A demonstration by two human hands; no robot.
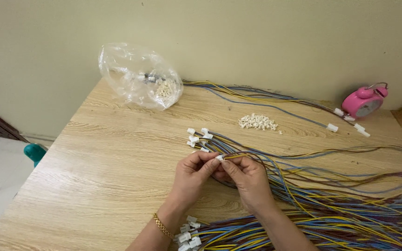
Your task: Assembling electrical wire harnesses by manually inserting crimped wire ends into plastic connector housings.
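My left hand (192, 174) and my right hand (247, 179) meet over the wooden table (112, 158). Between their fingertips sits a small white connector (219, 158). My right hand also grips the thin yellow and brown wires (257, 155) that run into it. Just beyond my fingers lies a bundle of wires ending in white connectors (198, 137). A gold bracelet (163, 227) circles my left wrist.
A clear plastic bag (138, 76) with small white parts lies at the back left. A loose pile of white connectors (257, 122) sits mid-table. A pink alarm clock (365, 101) stands at the back right. Coloured wire bundles (350, 218) cover the right side; more connectors (187, 234) lie near my wrist.
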